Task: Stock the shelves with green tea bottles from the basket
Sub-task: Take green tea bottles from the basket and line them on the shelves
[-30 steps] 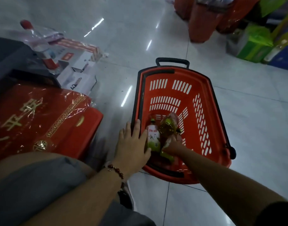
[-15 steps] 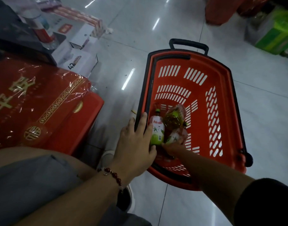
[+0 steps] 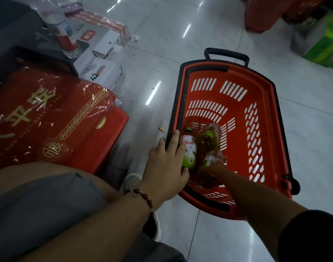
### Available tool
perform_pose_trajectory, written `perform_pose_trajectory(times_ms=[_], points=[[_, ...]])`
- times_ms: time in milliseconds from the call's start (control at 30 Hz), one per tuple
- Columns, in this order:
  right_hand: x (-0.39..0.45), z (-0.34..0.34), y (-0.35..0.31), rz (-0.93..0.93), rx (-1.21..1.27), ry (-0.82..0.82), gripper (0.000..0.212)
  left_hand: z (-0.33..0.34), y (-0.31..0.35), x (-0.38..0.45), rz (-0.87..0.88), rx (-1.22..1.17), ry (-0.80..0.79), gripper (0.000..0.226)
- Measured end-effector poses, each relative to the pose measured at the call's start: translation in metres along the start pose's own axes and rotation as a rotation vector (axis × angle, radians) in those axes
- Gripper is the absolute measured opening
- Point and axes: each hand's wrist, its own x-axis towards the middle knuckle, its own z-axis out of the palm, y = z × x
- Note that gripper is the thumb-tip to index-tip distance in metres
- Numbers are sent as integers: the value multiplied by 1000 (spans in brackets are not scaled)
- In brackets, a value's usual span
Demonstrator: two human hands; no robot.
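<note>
An orange basket (image 3: 265,148) with a black rim and handle stands on the floor. Near its closer left corner stands a green tea bottle (image 3: 189,150) with a green cap and a white-and-green label. My left hand (image 3: 164,165) rests on the basket's left rim, fingers straight, thumb inside beside that bottle. Reaching into the basket, my right hand (image 3: 212,170) grips the lower end of a second green tea bottle (image 3: 205,143), tilted, its cap pointing away from me. No shelf is in view.
Red gift boxes (image 3: 54,120) in plastic wrap lie at the left beside my knee. White cartons (image 3: 103,72) and a clear bottle (image 3: 64,37) sit behind them. Green cartons (image 3: 324,44) and red containers (image 3: 260,14) stand at the far right on the glossy tiled floor.
The view has swung, so the basket sits lower and further right. My left hand stays on the rim and my right hand keeps its hold on the tilted bottle.
</note>
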Motion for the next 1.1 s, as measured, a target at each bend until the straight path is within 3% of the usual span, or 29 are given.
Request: perform_pose_trajectory(times_ms=[67,267,433,533,700,834,900,1000,1100], points=[[-18,-6,-6,-31,-71,-5,97,-2,1,-1,9,-2,3,72],[-67,-24,-19,59,44,-214,38,-6,1,-3,1,-41,-10,74],[-97,-39,-20,181,283,-359,67,-15,1,-7,-14,-172,-41,70],[-127,-48,-31,144,452,-428,62,-28,4,-14,-58,-347,-9,62],[-197,-63,-53,-62,477,-504,59,-62,4,-31,-175,-814,98,49],[-253,-72,-66,-357,367,-511,51,-93,-3,-41,-244,-1193,95,58],[-280,-73,-72,-483,304,-550,48,-110,-6,-46,-231,-1374,52,69],[-316,-67,-80,-685,128,-566,47,-139,-7,-56,-127,-1650,-4,65],[-347,-49,-88,-885,17,-559,53,-158,-16,-70,-68,-1757,173,68]])
